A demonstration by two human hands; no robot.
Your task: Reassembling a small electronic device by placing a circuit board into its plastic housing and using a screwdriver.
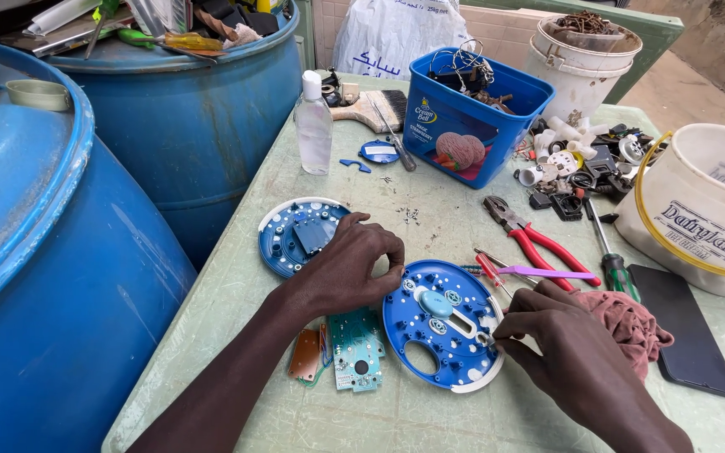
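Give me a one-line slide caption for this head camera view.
Left hand steadies a round blue plastic disc while right hand works at its edge, pliers nearby.

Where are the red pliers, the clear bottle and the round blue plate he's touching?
red pliers (pixel 539 243), head view, on a red handle.
clear bottle (pixel 313 130), head view, on its body.
round blue plate (pixel 438 323), head view, on its middle.

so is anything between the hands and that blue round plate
Nothing visible. The left hand rests on the left edge of the blue round plate, and the right hand touches its right rim.
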